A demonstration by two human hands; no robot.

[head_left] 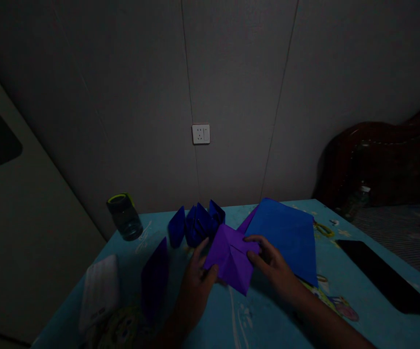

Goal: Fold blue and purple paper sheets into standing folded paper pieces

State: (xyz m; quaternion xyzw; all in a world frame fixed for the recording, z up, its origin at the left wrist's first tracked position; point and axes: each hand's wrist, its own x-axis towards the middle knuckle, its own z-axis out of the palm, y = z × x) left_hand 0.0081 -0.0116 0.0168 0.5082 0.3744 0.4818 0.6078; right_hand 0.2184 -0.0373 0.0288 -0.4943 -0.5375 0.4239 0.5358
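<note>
A creased purple origami paper (229,257), folded roughly into a square, is held up above the table between both hands. My left hand (198,286) grips its left corner, thumb on top and fingers partly behind. On the opposite corner, my right hand (270,261) pinches the paper between thumb and fingers. Behind it lie flat blue paper sheets (286,237), with a strip of purple paper (247,220) showing at their left edge. Several folded dark blue paper pieces (197,224) stand just beyond my left hand. Another folded dark purple piece (155,276) is left of that hand.
The table (217,317) wears a blue patterned cover. A dark cup (124,216) with a yellow-green rim and a white ribbed object (101,288) are at left. To the right are yellow-handled scissors (323,230), a flat black slab (384,274) and a clear bottle (357,203).
</note>
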